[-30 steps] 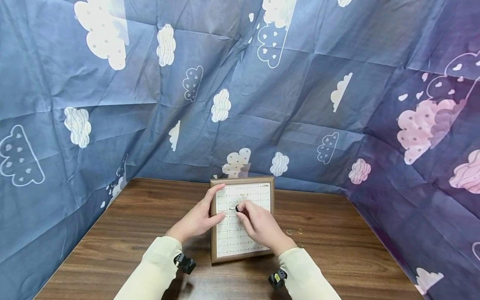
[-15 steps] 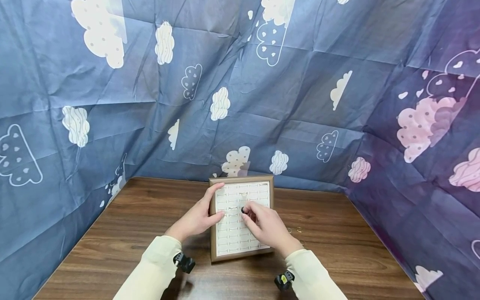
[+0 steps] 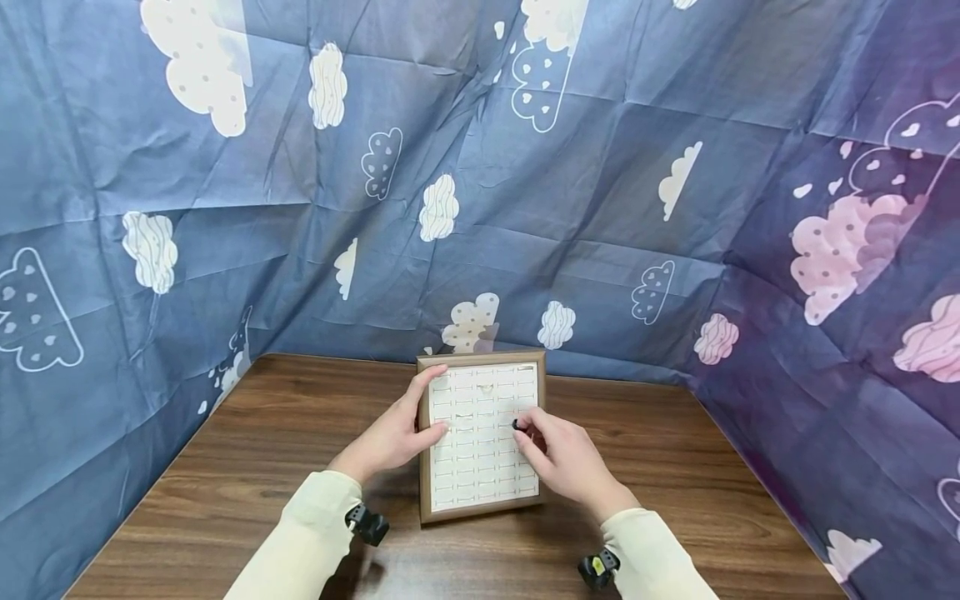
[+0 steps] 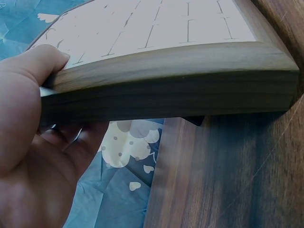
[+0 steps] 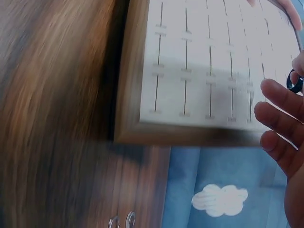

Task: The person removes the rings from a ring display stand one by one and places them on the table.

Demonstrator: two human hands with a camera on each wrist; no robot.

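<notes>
Cloth (image 3: 525,192): cloud-printed, far side.
Worktop (image 3: 315,433): carries everything.
Ring board (image 3: 476,464): tilted, centre.
Left hand (image 3: 393,440): grips its left edge.
Right hand (image 3: 566,458): pinches the dark ring (image 3: 516,424), covering some right-hand slots.
Dark ring: probably being placed; next calls for lining up one slot.
Loose rings (image 5: 128,218): right of the board.

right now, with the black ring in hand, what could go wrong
The black ring might slip from the pinch of the right hand and drop onto the table. The framed board stands tilted, gripped at one side by the left hand, so it could shift if that grip loosens. The right hand might also brush the loose rings on the table.
</notes>
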